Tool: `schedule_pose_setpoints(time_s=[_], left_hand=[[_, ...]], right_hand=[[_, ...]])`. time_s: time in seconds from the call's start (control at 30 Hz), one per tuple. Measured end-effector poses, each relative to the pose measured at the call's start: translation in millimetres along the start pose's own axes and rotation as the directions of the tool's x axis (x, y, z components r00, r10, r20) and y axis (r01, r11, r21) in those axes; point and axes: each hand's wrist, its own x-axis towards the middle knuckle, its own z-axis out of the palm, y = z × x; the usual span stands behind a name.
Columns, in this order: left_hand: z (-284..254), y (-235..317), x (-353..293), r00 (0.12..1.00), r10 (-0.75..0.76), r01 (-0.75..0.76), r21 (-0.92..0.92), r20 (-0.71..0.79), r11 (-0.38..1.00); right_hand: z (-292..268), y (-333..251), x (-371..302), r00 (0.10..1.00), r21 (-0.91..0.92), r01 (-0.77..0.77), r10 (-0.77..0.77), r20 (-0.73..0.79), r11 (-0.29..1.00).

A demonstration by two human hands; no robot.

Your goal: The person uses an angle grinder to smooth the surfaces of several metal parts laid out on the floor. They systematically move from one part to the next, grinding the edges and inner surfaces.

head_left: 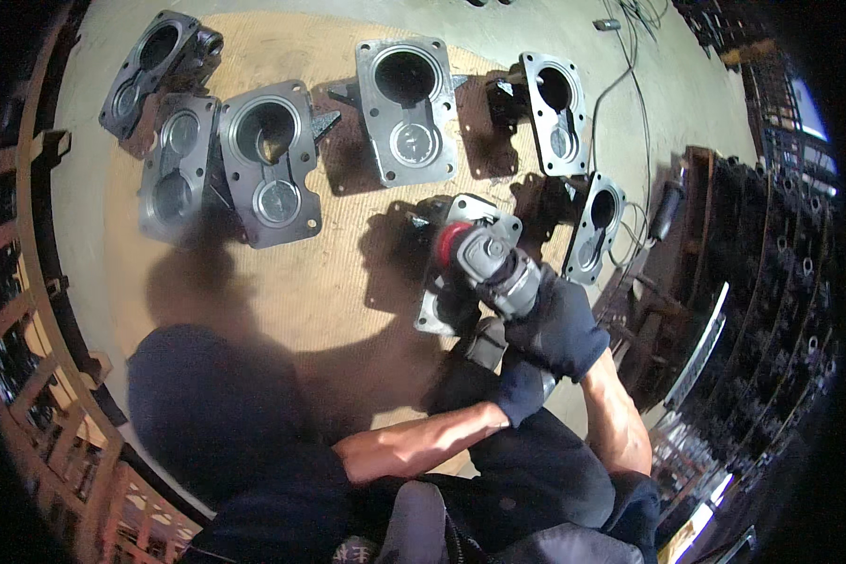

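Dark gloves cover both of my hands. My right hand [562,324] is wrapped round the body of a grey angle grinder [512,284], close behind its head. Just below it, my left hand [524,390] is closed at the rear of the same tool; its fingers are partly hidden. The grinder's red disc [452,242] lies over a metal casting [432,315] with a flat flange and bolt holes. Head and disc hide much of this casting, and whether the disc touches it I cannot tell.
Similar castings with round bores stand around: a large one [406,113] ahead, a pair at left [269,164], others at right [556,113]. They rest on a tan sheet [301,287]. A cable [620,80] runs along the right. Dark racks [771,282] line that side.
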Motion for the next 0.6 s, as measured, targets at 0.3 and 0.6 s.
schedule_pose_setpoints(time_s=[0.3, 0.6], left_hand=[[-30, 57, 32, 0.978, -0.072, 0.063, 0.05, 0.195, 0.997], [-41, -29, -8, 0.937, -0.214, 0.34, -0.866, 0.277, 0.366]], right_hand=[[-13, -7, 27, 0.971, 0.086, -0.227, 0.232, -0.054, 0.97], [36, -19, -16, 0.987, 0.16, -0.142, 0.151, -0.046, 0.977]])
